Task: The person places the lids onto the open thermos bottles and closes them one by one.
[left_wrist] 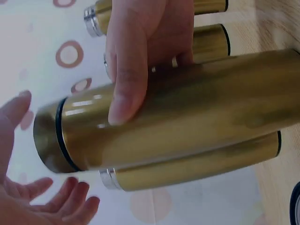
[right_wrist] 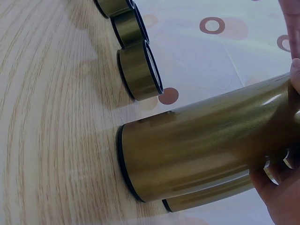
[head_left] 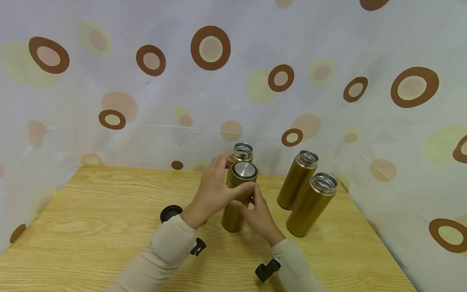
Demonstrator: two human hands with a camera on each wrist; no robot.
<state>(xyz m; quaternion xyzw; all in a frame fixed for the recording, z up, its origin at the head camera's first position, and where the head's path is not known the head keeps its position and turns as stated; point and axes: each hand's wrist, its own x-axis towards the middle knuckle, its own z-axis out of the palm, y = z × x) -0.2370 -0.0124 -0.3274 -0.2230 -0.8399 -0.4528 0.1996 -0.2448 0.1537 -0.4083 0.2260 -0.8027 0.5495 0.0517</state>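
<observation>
A gold thermos flask stands upright on the wooden table, its lid with a silver disc seated on top. My right hand grips the flask's body, thumb across the near side in the left wrist view. Around the lid, my left hand is spread; the left wrist view shows thumb and fingers apart from it. Behind stands a lidless flask, partly hidden by the left hand and the held flask. Two more lidless flasks stand to the right.
Three gold lids with black rims sit on the table to the left, close together in the right wrist view. The left forearm mostly hides them in the head view, where one black lid shows. A patterned cloth hangs behind the table.
</observation>
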